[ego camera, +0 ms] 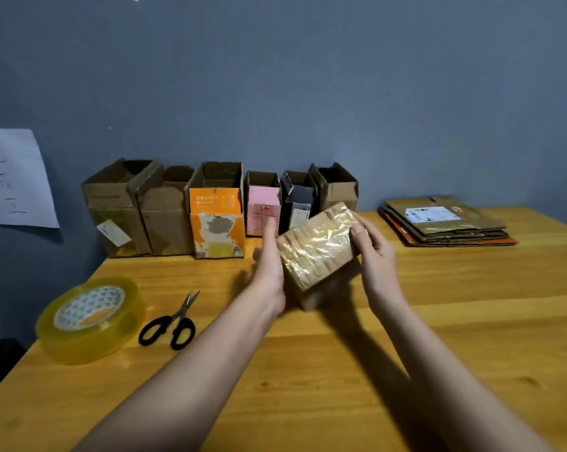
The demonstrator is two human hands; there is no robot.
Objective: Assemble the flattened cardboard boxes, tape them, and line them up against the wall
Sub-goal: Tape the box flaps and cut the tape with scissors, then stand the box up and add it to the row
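Head view: small taped box (pixel 318 249) held tilted above the table (pixel 438 337), btwn both hands. Left hand (pixel 269 262) flat vs its left side, fingers straight. Right hand (pixel 373 252) curls round the right edge. Six open boxes (pixel 217 210) line the wall; flat boxes (pixel 445 223) stacked at right. Tape roll (pixel 91 319) & scissors (pixel 171 324) lie at left.

Paper sheet (pixel 14 177) — left edge cropped, writing unreadable.
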